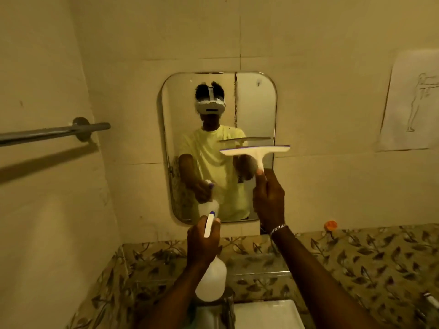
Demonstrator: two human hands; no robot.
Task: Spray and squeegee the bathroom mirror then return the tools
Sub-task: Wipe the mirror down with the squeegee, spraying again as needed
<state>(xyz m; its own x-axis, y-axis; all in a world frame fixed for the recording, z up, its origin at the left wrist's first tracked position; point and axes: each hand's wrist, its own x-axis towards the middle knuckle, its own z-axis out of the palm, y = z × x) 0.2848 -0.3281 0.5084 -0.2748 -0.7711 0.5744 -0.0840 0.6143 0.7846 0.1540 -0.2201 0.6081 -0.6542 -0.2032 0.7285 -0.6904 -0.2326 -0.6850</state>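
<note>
A rounded rectangular mirror (256,103) hangs on the tiled wall straight ahead and reflects a person in a yellow shirt. My left hand (202,243) grips the trigger head of a white spray bottle (211,281), its nozzle aimed at the mirror's lower edge. My right hand (268,198) holds the handle of a white squeegee (255,150). Its blade lies level in front of the mirror's lower right part; I cannot tell whether it touches the glass.
A metal towel bar (54,132) juts from the left wall. A leaf-patterned tile ledge (356,257) runs below the mirror, with an orange item (330,225) on it. A white basin (263,314) and tap (229,302) sit beneath. A paper sketch (413,103) hangs at right.
</note>
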